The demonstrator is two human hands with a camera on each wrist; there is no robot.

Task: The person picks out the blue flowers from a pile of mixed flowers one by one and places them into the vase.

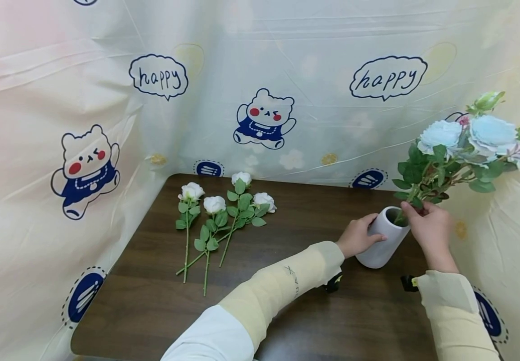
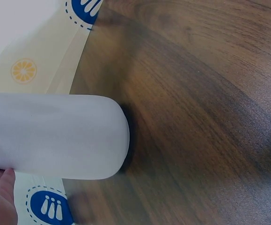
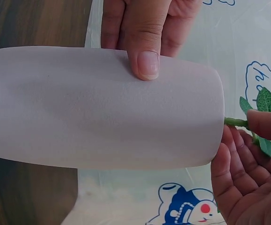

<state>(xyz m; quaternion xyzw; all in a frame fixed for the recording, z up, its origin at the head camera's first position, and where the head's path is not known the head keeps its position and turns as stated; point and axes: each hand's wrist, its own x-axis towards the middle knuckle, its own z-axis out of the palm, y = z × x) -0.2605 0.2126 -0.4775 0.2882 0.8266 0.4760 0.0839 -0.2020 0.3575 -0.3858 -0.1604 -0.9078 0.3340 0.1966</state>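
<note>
A white vase [image 1: 379,245] stands at the right of the table, its body also filling much of the left wrist view. My left hand [image 1: 358,236] grips it near the top, thumb across the front and fingers behind. At the vase's mouth, my right hand [image 1: 431,228] pinches the green stem [image 3: 236,122] of a bunch of pale blue flowers [image 1: 490,135]. The stem's lower end goes into the opening and is hidden inside. Blooms, buds and green leaves lean up and to the right above the hand.
Several white roses [image 1: 214,204] with leafy green stems lie on the left half of the dark wooden table [image 1: 151,311], some stems crossing. A printed curtain [image 1: 314,125] with bears and "happy" bubbles hangs behind and along both sides.
</note>
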